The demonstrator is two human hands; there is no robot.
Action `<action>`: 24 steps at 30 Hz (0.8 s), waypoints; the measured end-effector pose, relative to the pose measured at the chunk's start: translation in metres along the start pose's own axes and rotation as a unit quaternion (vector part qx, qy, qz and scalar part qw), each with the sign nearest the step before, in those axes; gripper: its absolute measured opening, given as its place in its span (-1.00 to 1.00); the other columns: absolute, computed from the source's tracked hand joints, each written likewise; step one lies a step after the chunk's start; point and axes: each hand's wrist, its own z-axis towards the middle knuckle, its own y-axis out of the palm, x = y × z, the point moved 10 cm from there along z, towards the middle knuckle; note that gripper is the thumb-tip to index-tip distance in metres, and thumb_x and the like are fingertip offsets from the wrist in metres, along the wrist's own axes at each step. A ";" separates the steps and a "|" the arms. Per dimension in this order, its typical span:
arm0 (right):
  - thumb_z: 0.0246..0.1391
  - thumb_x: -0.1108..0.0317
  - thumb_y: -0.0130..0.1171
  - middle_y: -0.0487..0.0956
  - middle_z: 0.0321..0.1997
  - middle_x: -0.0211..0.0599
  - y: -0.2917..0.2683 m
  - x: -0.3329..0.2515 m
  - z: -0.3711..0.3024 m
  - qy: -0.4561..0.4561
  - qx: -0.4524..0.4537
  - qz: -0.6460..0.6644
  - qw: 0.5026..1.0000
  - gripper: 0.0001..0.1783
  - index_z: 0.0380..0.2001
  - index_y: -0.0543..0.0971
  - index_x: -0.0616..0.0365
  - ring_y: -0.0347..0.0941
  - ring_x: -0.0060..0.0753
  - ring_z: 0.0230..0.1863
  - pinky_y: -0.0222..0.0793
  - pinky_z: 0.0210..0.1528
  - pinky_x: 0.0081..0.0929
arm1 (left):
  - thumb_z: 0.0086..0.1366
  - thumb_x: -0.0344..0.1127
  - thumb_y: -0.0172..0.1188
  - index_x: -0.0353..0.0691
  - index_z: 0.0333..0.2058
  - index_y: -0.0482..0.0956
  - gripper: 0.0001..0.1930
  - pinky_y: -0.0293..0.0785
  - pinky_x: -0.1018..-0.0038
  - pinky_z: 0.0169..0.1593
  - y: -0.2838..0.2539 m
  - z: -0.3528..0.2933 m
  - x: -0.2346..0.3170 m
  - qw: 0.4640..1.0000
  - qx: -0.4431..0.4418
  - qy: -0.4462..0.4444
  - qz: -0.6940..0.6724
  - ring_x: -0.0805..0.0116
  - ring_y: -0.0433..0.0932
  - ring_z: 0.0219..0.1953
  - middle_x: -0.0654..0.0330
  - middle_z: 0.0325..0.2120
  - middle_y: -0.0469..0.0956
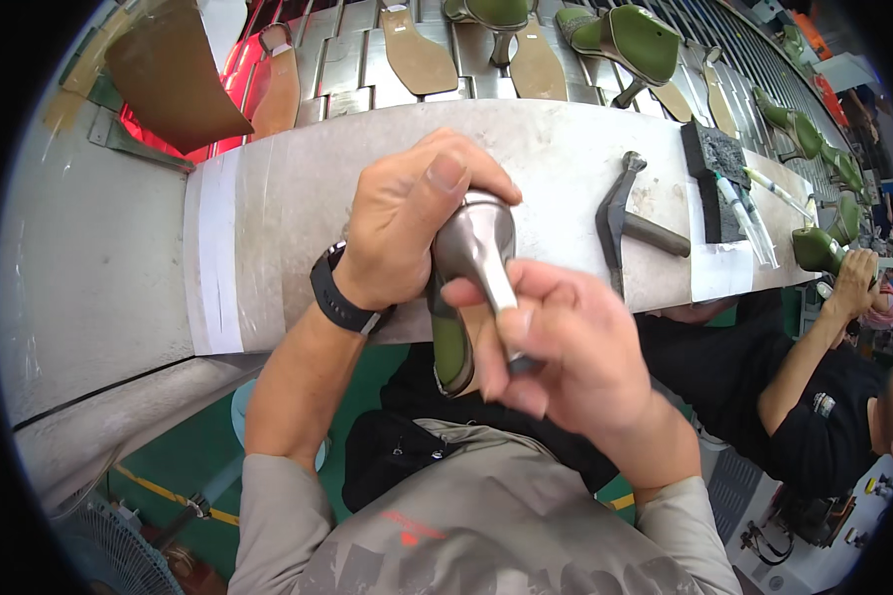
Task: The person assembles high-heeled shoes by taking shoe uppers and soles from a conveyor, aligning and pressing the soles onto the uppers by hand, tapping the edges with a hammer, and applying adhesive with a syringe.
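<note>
Over the near edge of the bench I hold a green high-heeled shoe (452,352) in both hands. Its silvery-grey heel (473,243) points up and toward me, ending in a dark tip. My left hand (397,213), with a black watch at the wrist, is wrapped round the back of the shoe where the heel begins. With thumb and fingers, my right hand (566,337) grips the narrow stem of the heel close to its tip. My hands cover much of the shoe. A cobbler's hammer (613,220) lies on the bench to the right of them.
The pale bench (298,198) holds a black block (712,164) and syringe-like tubes (749,213) at right. Beyond it, a slatted metal conveyor (347,55) carries tan insoles (415,50) and green heeled shoes (625,45). At right a co-worker's hand (851,283) touches a green shoe.
</note>
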 end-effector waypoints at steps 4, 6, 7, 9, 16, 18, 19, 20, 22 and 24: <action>0.26 0.28 0.12 0.61 -0.53 -0.20 -0.026 -0.030 0.021 0.001 0.033 -0.052 0.998 -0.70 -0.26 0.60 0.38 0.31 -0.56 -0.70 0.18 -0.64 -0.63 | 0.50 -0.10 0.04 -0.39 -0.23 0.68 -0.58 0.42 0.52 -0.10 0.011 0.021 -0.023 0.987 -0.075 -0.107 0.098 0.48 0.52 -0.20 0.17 -0.28 0.63; 0.27 0.21 0.14 0.60 -0.55 -0.22 -0.038 -0.043 0.034 -0.016 0.057 -0.111 0.992 -0.64 -0.33 0.63 0.38 0.31 -0.55 -0.70 0.21 -0.62 -0.60 | 0.48 -0.13 0.09 -0.38 -0.23 0.69 -0.62 0.44 0.55 -0.14 0.009 0.025 -0.038 0.987 -0.054 -0.132 0.080 0.54 0.53 -0.24 0.24 -0.33 0.64; 0.27 0.17 0.15 0.61 -0.53 -0.20 -0.039 -0.052 0.038 -0.019 0.051 -0.168 0.984 -0.61 -0.32 0.65 0.38 0.35 -0.53 -0.69 0.25 -0.59 -0.58 | 0.48 -0.12 0.11 -0.36 -0.24 0.70 -0.63 0.46 0.57 -0.17 0.003 0.027 -0.040 0.984 -0.047 -0.144 0.093 0.56 0.54 -0.30 0.27 -0.39 0.65; 0.31 0.14 0.13 0.65 -0.48 -0.19 -0.041 -0.063 0.046 -0.022 0.052 -0.219 0.974 -0.59 -0.32 0.65 0.36 0.43 -0.53 -0.63 0.29 -0.56 -0.58 | 0.49 -0.11 0.11 -0.35 -0.25 0.72 -0.62 0.47 0.61 -0.19 -0.004 0.031 -0.051 0.985 -0.035 -0.140 0.092 0.57 0.56 -0.33 0.29 -0.42 0.66; 0.26 -0.02 0.29 0.61 -0.48 -0.43 -0.080 -0.076 0.038 -0.146 0.126 -0.449 0.872 -0.56 -0.30 0.67 0.22 0.49 -0.62 -0.51 0.35 -0.47 -0.62 | 0.46 -0.28 0.11 -0.48 -0.26 0.66 -0.69 0.52 0.52 -0.26 0.014 0.031 -0.055 0.979 -0.032 -0.201 0.027 0.48 0.60 -0.36 0.13 -0.42 0.67; 0.19 -0.04 0.39 0.59 -0.53 -0.46 -0.067 -0.070 0.038 -0.111 0.137 -0.514 0.839 -0.53 -0.37 0.66 0.25 0.46 -0.65 -0.52 0.33 -0.47 -0.59 | 0.44 -0.22 0.18 -0.43 -0.38 0.69 -0.65 0.38 0.54 -0.40 0.012 0.029 -0.053 0.983 -0.023 -0.183 0.001 0.60 0.48 -0.49 0.28 -0.58 0.61; 0.16 -0.05 0.43 0.55 -0.59 -0.47 -0.066 -0.071 0.041 -0.101 0.145 -0.558 0.811 -0.51 -0.39 0.68 0.25 0.41 -0.66 -0.53 0.32 -0.46 -0.56 | 0.44 -0.23 0.17 -0.45 -0.36 0.69 -0.66 0.39 0.53 -0.40 0.010 0.028 -0.051 0.987 0.002 -0.163 -0.002 0.59 0.49 -0.49 0.26 -0.57 0.62; 0.16 -0.05 0.43 0.55 -0.59 -0.47 -0.063 -0.073 0.042 -0.097 0.146 -0.558 0.811 -0.51 -0.39 0.68 0.25 0.41 -0.66 -0.53 0.32 -0.46 -0.56 | 0.43 -0.23 0.17 -0.46 -0.35 0.69 -0.66 0.40 0.52 -0.40 0.007 0.027 -0.048 0.989 0.026 -0.142 -0.006 0.58 0.49 -0.49 0.25 -0.56 0.63; 0.19 -0.06 0.41 0.51 -0.61 -0.48 -0.045 -0.072 0.047 -0.116 0.100 -0.595 0.789 -0.50 -0.36 0.70 0.26 0.36 -0.66 -0.56 0.31 -0.48 -0.54 | 0.43 -0.23 0.18 -0.47 -0.36 0.69 -0.65 0.41 0.50 -0.41 0.006 0.025 -0.047 0.991 0.025 -0.134 0.000 0.57 0.49 -0.50 0.23 -0.57 0.63; 0.19 -0.06 0.41 0.51 -0.62 -0.48 -0.050 -0.069 0.050 -0.103 0.110 -0.576 0.803 -0.51 -0.35 0.70 0.26 0.34 -0.67 -0.57 0.29 -0.49 -0.54 | 0.42 -0.23 0.18 -0.48 -0.38 0.68 -0.65 0.41 0.48 -0.41 0.005 0.025 -0.043 0.992 0.028 -0.123 0.007 0.56 0.49 -0.51 0.20 -0.59 0.62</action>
